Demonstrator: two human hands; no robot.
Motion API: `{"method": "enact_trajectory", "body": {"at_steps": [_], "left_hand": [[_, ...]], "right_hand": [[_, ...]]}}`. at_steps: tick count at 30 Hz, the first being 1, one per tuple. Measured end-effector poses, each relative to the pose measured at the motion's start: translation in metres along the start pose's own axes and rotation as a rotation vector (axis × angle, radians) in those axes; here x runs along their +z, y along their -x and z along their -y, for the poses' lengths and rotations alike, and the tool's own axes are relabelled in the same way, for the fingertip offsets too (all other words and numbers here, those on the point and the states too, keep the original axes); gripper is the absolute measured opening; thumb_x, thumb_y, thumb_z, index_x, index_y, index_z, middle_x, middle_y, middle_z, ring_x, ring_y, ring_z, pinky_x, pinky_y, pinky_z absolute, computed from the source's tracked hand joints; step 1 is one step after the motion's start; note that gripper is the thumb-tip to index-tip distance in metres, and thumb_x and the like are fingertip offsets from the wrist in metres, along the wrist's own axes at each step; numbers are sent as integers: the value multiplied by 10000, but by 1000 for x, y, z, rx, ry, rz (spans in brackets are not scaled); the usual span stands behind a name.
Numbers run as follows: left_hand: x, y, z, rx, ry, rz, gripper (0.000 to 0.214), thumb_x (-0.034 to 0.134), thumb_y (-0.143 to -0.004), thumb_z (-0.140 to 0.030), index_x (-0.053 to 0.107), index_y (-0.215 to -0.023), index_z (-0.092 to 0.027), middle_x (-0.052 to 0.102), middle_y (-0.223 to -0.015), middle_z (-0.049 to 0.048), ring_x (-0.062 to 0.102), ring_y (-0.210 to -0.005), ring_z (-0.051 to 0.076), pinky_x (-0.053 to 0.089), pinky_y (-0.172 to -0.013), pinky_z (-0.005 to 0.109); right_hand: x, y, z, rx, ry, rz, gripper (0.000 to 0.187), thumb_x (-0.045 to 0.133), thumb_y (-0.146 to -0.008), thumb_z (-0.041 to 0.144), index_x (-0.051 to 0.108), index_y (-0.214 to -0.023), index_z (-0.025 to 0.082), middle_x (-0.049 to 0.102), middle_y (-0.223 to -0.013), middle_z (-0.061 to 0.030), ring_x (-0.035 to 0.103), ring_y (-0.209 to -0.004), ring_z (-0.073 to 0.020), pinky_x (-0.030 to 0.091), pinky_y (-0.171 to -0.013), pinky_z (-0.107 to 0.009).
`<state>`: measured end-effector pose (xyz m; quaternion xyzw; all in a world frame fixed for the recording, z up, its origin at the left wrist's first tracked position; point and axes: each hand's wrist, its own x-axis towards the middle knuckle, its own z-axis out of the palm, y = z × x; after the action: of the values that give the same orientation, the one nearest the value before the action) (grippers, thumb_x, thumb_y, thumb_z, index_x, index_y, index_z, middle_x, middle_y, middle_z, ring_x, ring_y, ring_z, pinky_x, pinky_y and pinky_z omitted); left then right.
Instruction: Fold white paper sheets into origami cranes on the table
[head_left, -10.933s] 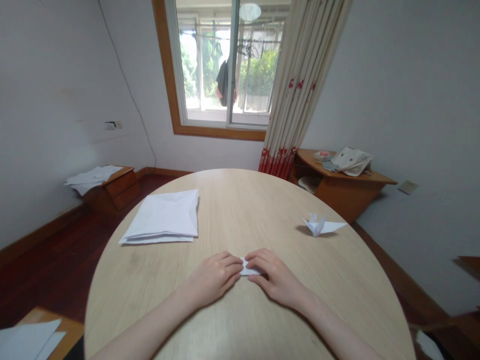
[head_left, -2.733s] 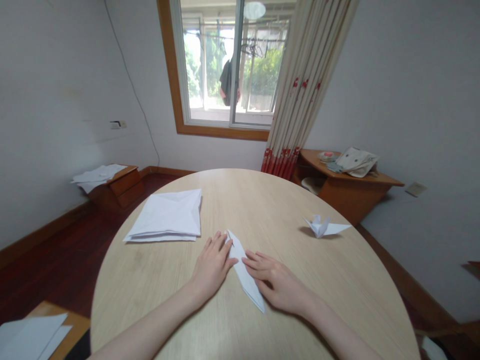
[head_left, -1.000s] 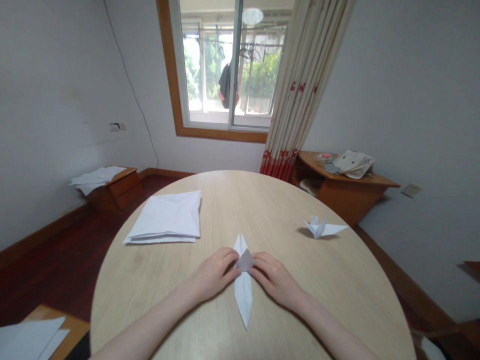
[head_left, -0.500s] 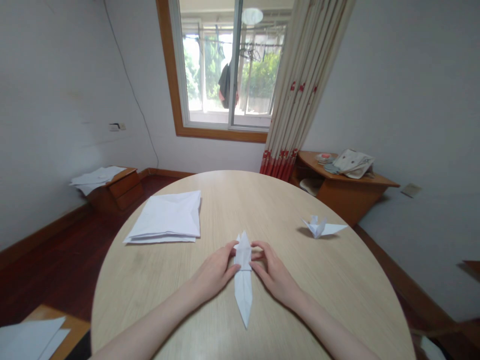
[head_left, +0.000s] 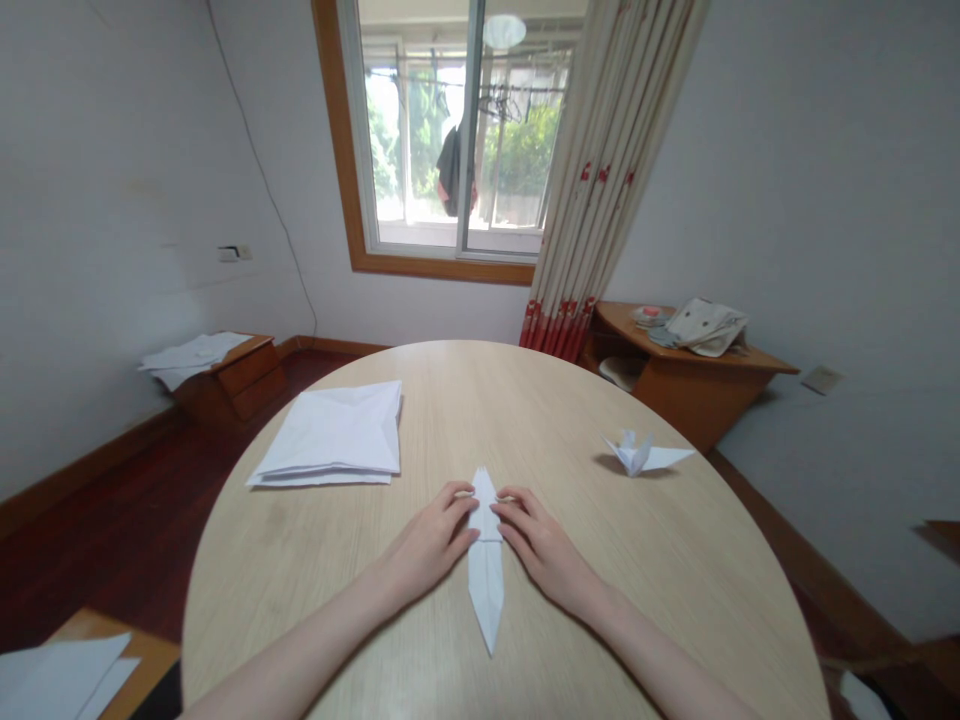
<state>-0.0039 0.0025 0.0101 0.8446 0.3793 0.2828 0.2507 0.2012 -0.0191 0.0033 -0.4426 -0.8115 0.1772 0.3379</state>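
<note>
A long, narrow folded white paper [head_left: 486,580] lies flat on the round wooden table [head_left: 675,560], one tip pointing at me and the other away. My left hand [head_left: 431,543] rests on its left side near the far tip, fingers curled and pressing the paper down. Opposite it, my right hand [head_left: 541,548] presses the right side, fingertips almost meeting the left ones over the paper.
A stack of white sheets [head_left: 334,435] lies at the table's left. A finished paper crane [head_left: 640,454] stands to the right. A wooden side table [head_left: 690,365] with a bag sits by the curtain; a low cabinet [head_left: 225,370] with papers stands at the left wall.
The paper was turned from slanted to pointing straight at me. A small raised flap between my fingers has been pushed down flat, and my fingertips slid toward the far tip.
</note>
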Motion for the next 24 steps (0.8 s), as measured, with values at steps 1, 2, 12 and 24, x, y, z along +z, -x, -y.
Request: {"method": "enact_trajectory", "body": {"at_steps": [1,2,12,24], "left_hand": [[1,0,1,5,-12,6,286,517,-884,-160,559,-1163,-207,497,-1280,86,584,-1058,199,467,-965,363],[1,0,2,11,-25,12,283,511,-889,-165,569,-1164,-206,511,-1264,83,585,-1056,196,463,-972,359],[3,0,1,75,-221,-8,245,501,-922,-201,638,-1125,-187,610,-1151,89,564,-1066,222,484,-926,383],[0,-2,1,71,-368,1,224,545,-924,-281,658,-1115,-253,629,-1218,53,545,-1108,252,457,-902,434]], "right_hand": [[0,0,0,1,3,1,291,399,-933,183,592,-1147,221,531,-1178,-111,573,-1064,-220,497,-932,-411],[0,0,-1,3,4,3,296,400,-935,190,597,-1153,221,538,-1170,-109,569,-1071,-222,497,-934,-410],[-1,0,2,44,-9,35,302,418,-947,209,626,-1166,220,560,-1173,-106,548,-1106,-219,466,-979,-423],[7,1,-6,53,108,-14,308,461,-905,176,565,-1195,193,572,-1203,-130,540,-1135,-256,460,-978,-474]]}}
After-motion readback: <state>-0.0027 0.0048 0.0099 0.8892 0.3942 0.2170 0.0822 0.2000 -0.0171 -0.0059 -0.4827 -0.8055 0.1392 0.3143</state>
